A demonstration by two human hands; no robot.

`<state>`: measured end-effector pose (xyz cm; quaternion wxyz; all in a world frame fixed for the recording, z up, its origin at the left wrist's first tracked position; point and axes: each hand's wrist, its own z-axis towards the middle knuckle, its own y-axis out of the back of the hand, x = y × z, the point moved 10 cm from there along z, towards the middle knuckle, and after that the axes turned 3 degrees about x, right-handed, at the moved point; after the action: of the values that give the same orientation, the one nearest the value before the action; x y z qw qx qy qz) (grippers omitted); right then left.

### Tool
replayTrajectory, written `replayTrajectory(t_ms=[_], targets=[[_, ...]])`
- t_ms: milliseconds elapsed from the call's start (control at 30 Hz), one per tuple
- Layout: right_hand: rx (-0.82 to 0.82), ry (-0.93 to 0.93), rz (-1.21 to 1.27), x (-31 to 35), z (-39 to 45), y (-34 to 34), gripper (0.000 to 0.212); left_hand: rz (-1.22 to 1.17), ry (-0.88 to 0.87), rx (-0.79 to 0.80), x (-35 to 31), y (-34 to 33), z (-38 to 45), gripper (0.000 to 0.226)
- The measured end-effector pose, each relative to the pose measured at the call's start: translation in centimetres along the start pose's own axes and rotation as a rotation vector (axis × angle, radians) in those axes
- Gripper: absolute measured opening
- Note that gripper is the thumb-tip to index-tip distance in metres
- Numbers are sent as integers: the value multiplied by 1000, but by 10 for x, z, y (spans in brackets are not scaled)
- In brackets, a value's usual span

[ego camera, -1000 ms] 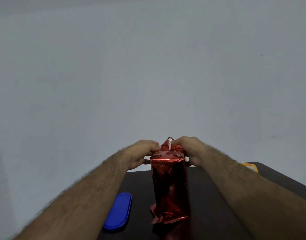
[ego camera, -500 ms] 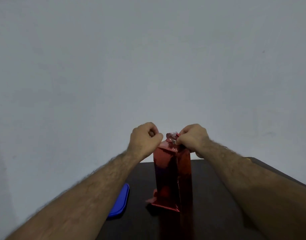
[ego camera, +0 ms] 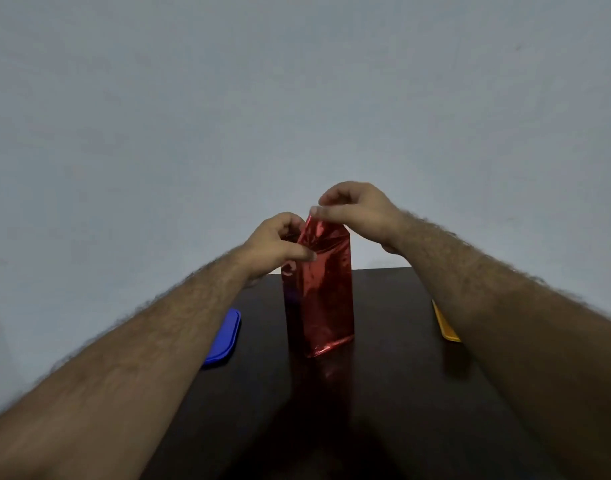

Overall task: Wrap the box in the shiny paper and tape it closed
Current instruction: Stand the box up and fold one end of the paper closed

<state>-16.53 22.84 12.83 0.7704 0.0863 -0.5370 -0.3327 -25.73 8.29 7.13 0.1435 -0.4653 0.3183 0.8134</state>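
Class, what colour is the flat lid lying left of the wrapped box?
Blue lid, seen in the head view.

A tall rectangular box wrapped in shiny red foil paper (ego camera: pixel 319 296) is being stood upright on the dark glossy table top (ego camera: pixel 394 375), near the table's far edge and about midway across its width. The paper is being drawn up to a creased peak at the box's top, where it is being pinched; its lower edge is being mirrored faintly in the table.
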Motion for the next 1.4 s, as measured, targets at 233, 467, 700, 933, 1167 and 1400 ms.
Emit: replayTrajectory(t_ms=[233,467,700,933,1167,1400], targets=[[173,-5,149,-36,23,-17,18,-361,-65,127,20,-6,16,37],[233,-141,94,-39,41,-22,18,-432,-39,8,31,4,36,21],[136,-163,36,-46,51,-22,34,-545,154,-33,46,1,49,47],[183,-128,30,-41,47,-17,28,-364,-14,-9,27,11,52,44],[168,-123,133,-39,40,-13,21,-280,-5,20,13,17,46,17],[111,-198,152,-50,42,-9,6,-330,81,-27,23,16,46,21]])
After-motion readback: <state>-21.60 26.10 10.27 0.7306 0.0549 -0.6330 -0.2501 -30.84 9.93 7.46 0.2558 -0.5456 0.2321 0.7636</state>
